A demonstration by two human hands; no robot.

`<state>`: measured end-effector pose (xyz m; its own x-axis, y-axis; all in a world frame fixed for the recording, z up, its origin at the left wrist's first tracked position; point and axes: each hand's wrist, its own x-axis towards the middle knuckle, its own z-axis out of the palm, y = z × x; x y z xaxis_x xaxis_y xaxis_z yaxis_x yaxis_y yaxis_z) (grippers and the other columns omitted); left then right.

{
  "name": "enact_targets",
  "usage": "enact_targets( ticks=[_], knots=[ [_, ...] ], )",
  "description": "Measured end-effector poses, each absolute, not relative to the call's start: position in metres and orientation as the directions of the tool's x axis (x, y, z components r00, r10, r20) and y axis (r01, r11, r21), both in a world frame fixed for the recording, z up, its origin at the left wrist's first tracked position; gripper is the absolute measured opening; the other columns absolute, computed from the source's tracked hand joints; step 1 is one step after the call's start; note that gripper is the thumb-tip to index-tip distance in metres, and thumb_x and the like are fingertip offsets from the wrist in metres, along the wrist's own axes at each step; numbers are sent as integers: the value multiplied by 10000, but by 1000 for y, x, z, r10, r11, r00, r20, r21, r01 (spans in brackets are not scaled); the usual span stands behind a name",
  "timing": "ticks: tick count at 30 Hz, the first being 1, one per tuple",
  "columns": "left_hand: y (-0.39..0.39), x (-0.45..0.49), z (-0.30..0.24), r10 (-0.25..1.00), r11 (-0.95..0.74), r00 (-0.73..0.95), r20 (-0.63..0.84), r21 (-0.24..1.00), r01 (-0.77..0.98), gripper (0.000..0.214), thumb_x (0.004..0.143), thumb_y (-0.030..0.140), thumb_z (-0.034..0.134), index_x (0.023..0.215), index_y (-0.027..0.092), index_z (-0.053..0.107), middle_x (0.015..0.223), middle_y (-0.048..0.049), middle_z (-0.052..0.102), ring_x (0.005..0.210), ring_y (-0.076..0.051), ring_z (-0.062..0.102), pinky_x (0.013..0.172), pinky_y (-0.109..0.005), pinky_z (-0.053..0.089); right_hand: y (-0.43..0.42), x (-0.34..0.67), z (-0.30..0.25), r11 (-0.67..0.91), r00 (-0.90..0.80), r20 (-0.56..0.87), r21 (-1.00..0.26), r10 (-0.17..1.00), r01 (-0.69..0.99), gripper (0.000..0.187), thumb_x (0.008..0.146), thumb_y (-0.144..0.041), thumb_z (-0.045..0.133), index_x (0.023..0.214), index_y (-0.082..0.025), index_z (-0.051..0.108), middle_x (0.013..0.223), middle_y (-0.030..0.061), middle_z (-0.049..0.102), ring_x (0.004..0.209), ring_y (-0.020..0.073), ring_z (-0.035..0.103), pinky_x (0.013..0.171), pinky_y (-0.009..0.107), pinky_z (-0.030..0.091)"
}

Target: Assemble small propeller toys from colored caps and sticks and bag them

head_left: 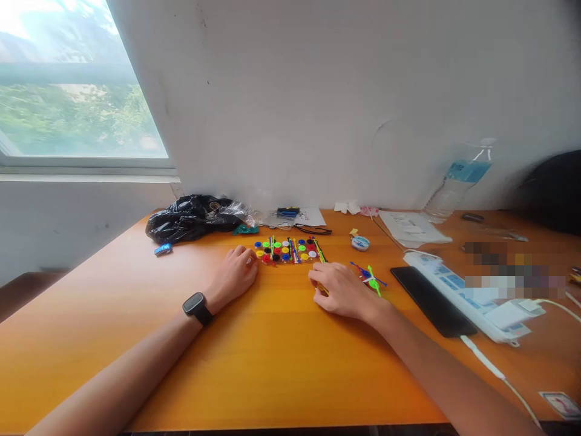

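Note:
My left hand (236, 275), with a black watch (196, 307) on the wrist, rests on the orange table (254, 363), fingers curled, its fingertips just left of a cluster of small colourful round pieces and thin sticks (289, 250). My right hand (338, 289) lies to the right of the cluster, fingers curled over a small yellow piece (321, 288). A little toy built of blue, red and green sticks (370, 276) lies just right of that hand.
A black plastic bag (190, 217) and a small blue item (162, 249) sit at the back left. Glasses (313, 229), a tape roll (360, 243), papers (411, 227) and a water bottle (458, 181) line the back. A black phone (431, 300) and a white power strip (472, 297) lie right.

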<state>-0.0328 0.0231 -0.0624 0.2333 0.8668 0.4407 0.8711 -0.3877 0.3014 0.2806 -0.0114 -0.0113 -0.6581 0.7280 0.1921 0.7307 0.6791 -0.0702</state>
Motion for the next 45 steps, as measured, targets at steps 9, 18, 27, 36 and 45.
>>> enact_targets(
  ticks=[9, 18, 27, 36, 45],
  knots=[
    [25, -38, -60, 878, -389, 154, 453, 489, 781, 248, 857, 151, 589, 1101, 192, 598, 1051, -83, 662, 897, -230, 659, 804, -358, 552, -8, 296, 1, 560, -563, 129, 58, 816, 826, 230, 732, -80, 538, 920, -212, 549, 863, 46, 674, 766, 215, 566, 693, 333, 278],
    [22, -33, -52, 883, -403, 165, 439, 529, 747, 337, 961, 399, 640, 1227, 199, 585, 1130, -99, 677, 804, -197, 673, 736, -340, 560, -1, 309, 12, 519, -503, 159, -80, 850, 851, 278, 884, -301, 639, 1145, -207, 647, 1034, 90, 727, 944, 264, 651, 818, 352, 430],
    [47, -101, -4, 867, -357, 213, 452, 264, 896, 389, 961, 445, 588, 1273, 214, 613, 1257, -131, 656, 1149, -336, 639, 936, -439, 528, 2, 360, 6, 438, -424, 112, -200, 899, 876, 719, 938, -679, 588, 1540, -288, 541, 1531, 145, 561, 1426, 388, 499, 1157, 542, 416],
    [134, -87, 14, 847, -221, 150, 510, 81, 972, 554, 872, 380, 640, 1382, 169, 592, 1340, -192, 644, 1185, -402, 568, 949, -478, 459, -41, 349, -20, 400, -381, 124, -239, 916, 885, 497, 1088, -507, 384, 1566, -418, 489, 1608, 67, 494, 1466, 308, 479, 1179, 530, 432],
    [153, -90, 50, 586, -168, -222, 780, 385, 908, 278, 1006, 403, 501, 963, 202, 689, 1045, -113, 752, 1042, -300, 661, 921, -426, 487, -36, 350, -29, 465, -424, 200, -266, 883, 844, 392, 1095, -392, 378, 1378, -316, 639, 1502, 97, 576, 1391, 289, 522, 1123, 509, 474]
  ],
)
